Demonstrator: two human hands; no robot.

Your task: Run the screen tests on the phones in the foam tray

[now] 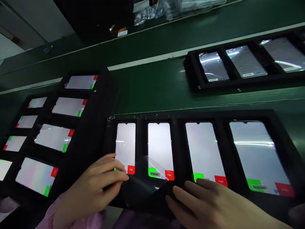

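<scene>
A black tray (181, 116) in front of me holds several lit phones, each screen white with a green and a red "Fail" button at its near end. My left hand (95, 187) rests at the near end of the leftmost phone (125, 144), fingers pinched on a dark translucent film (145, 183). The film curls up over the lower part of the second phone (160, 148). My right hand (214, 203) lies by the near edge of the tray below the third phone (203, 151), fingers pressed on the film's other edge.
To the left stands another black tray (92, 127) with several lit phones lying sideways. A third tray (214, 86) with phones sits further back on the green conveyor belt (152, 89). Plastic bags lie at the far top.
</scene>
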